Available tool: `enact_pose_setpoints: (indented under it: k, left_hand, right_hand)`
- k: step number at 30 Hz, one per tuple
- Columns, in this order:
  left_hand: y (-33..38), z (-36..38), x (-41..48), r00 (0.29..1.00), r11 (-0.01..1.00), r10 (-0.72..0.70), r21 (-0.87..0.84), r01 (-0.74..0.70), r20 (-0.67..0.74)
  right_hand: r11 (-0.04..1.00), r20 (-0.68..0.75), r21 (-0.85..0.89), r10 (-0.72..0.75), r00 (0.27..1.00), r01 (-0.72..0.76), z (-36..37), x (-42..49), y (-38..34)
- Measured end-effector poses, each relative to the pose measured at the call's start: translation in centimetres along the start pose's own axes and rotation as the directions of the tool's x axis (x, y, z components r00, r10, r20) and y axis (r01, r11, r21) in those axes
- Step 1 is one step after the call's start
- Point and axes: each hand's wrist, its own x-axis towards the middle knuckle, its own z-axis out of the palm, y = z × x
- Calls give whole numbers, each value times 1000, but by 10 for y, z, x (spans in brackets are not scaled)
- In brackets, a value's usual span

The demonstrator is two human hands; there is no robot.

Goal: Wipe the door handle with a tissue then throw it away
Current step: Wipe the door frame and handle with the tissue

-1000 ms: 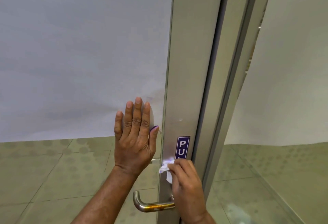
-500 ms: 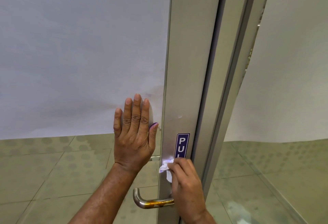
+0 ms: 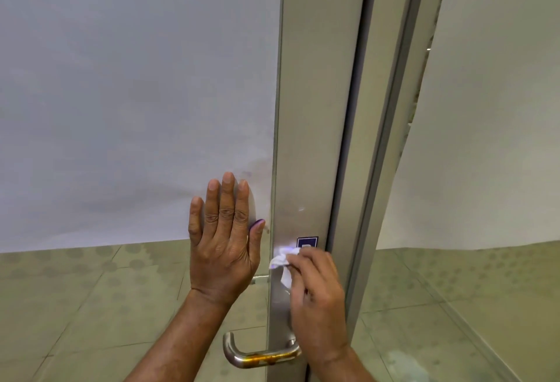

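Right hand (image 3: 318, 300) pinches crumpled white tissue (image 3: 281, 262) against metal door stile (image 3: 315, 109), door handle (image 3: 257, 357) below the grip, untouched, left hand (image 3: 224, 245) flat, fingers spread, on frosted glass (image 3: 136, 93) beside it

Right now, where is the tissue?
The tissue is bunched in the right hand, pressed against the metal door frame, above the handle.

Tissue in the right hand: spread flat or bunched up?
Bunched up. The tissue is a crumpled wad pinched in the right hand, pressed on the metal door frame above the handle.
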Motion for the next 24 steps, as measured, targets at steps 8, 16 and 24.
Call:
enact_pose_setpoints:
  k: [8,16,24]
  left_hand:
    - [1,-1,-1,1000,1000,-3,-5,3,13]
    - [1,0,2,1000,1000,-20,-11,19,-13]
    - [2,-2,5,1000,999,-11,-30,11,2]
  right_hand:
    - [964,179,-154,-189,966,217,1,-27,11]
    - [998,-81,62,27,996,-22,0,26,-7]
    - [985,175,-106,-117,978,136,-5,-29,23]
